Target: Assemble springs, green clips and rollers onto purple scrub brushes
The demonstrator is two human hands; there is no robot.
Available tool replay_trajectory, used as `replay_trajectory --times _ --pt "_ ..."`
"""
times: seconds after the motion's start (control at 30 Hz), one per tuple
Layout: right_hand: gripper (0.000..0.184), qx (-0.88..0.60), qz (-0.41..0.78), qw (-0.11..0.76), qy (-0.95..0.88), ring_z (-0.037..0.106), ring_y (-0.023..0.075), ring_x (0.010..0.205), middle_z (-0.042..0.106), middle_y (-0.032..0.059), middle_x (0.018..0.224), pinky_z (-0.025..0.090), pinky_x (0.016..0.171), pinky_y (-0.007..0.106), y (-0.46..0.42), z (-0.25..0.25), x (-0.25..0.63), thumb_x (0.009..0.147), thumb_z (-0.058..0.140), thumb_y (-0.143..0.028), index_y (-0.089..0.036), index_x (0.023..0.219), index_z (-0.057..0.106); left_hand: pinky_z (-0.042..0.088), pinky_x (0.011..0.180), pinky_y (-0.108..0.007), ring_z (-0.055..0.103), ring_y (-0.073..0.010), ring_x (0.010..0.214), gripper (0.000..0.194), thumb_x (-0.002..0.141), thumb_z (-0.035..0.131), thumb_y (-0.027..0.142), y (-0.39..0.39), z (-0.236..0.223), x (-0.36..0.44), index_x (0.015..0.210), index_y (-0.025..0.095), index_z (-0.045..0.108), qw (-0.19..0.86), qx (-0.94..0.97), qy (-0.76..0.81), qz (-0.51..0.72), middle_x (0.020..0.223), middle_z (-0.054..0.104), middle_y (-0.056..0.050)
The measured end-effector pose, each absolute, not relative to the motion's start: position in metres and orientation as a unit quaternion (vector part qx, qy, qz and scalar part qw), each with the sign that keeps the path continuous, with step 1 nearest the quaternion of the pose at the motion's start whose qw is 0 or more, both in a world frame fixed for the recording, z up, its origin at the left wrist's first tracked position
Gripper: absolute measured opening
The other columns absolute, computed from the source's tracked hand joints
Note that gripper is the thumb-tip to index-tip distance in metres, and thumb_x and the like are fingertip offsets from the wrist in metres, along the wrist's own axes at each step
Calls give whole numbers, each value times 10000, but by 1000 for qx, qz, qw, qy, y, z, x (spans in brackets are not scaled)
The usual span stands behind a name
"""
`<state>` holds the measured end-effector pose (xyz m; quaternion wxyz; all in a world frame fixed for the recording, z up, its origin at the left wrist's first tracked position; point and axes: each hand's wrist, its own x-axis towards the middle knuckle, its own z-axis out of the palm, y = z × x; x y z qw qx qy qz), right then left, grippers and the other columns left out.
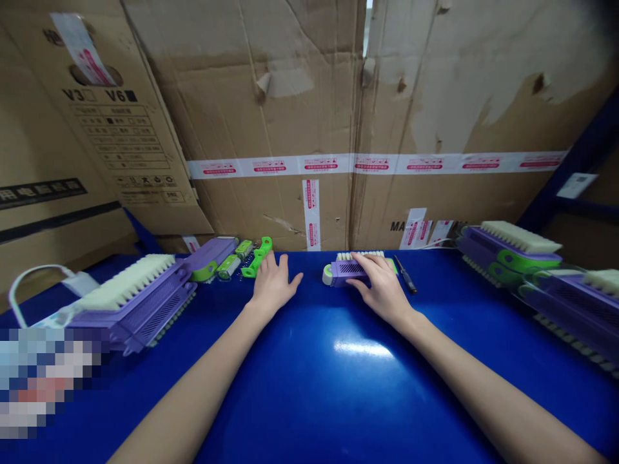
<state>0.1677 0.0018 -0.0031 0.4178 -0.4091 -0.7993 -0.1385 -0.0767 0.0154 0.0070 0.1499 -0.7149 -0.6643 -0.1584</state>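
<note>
My right hand [382, 283] rests on a purple brush [344, 270] with a slotted side, thumb on the near side and fingers over the top. White bristles show behind it, and a rounded green-and-white end sticks out on the left. Just right of that hand lies a dark screwdriver [406, 276]. My left hand [275, 280] hovers or rests beside bright green plastic brackets [258, 258], fingers spread; whether it touches them I cannot tell. Left of the brackets are small green-framed clear parts [229, 266] and a purple casing [209, 256] with a green end.
Stacked purple brushes with cream bristles [130, 282] stand on the left, near a white cable [29, 274]. More purple-and-green brushes [512, 251] are piled on the right. Large cardboard sheets [290, 96] wall off the back of the blue table [309, 386].
</note>
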Motion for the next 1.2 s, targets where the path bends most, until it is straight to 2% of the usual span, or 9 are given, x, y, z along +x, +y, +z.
replay_trajectory --times 0.23,0.57,0.67,0.77,0.87,0.97,1.1,1.2 --pt "441 -394 -136 418 -807 536 269 1065 613 145 1137 461 926 445 0 -1 167 844 570 -255 -146 1263 487 374 964 -439 379 -381 1242 558 827 501 385 19 -4 -77 1266 57 399 82 -725 -661 -174 1319 344 -265" --pt "411 -344 -156 355 -855 528 248 1095 623 115 1167 449 946 436 -11 9 159 875 471 -158 -159 1286 463 338 1015 -528 251 -407 1328 622 702 602 224 23 -9 -78 1271 143 365 -34 -731 -620 -284 1391 204 -216" --pt "415 -343 -178 333 -860 527 251 1087 621 120 1173 446 935 433 -14 10 156 880 438 -144 -154 1294 465 341 1031 -502 259 -368 1340 635 697 591 168 24 -9 -78 1283 156 347 -54 -744 -593 -305 1379 236 -203" --pt "409 -344 -205 310 -863 518 257 1077 609 131 1186 432 931 423 -15 10 155 883 415 -135 -133 1287 480 338 1051 -458 354 -308 1300 603 728 577 166 25 -8 -79 1285 151 346 -59 -765 -563 -307 1330 358 -181" --pt "431 -346 -228 283 -865 507 260 1058 595 137 1186 409 925 423 -15 8 155 874 406 -120 -134 1300 472 359 1040 -436 416 -276 1256 579 747 577 181 26 -6 -79 1281 158 355 -54 -775 -547 -311 1294 441 -154" --pt "449 -356 -253 257 -862 491 268 1059 578 135 1172 361 953 458 -17 7 154 867 421 -135 -168 1313 462 359 1040 -430 422 -271 1251 576 760 570 201 26 -5 -79 1289 136 353 -53 -776 -548 -307 1301 450 -162" --pt "519 -377 -276 245 -849 409 310 1184 503 164 1256 240 1032 540 -20 5 152 828 504 -190 -186 1340 422 343 1053 -434 398 -274 1270 595 759 555 218 25 -5 -79 1307 121 344 -58 -780 -544 -303 1317 433 -170" --pt "600 -397 -265 238 -846 351 322 1251 450 179 1320 191 1056 560 -21 6 151 795 545 -206 -182 1368 369 310 1077 -453 351 -277 1306 663 723 552 183 24 -4 -79 1339 148 309 -65 -795 -522 -302 1351 404 -156"
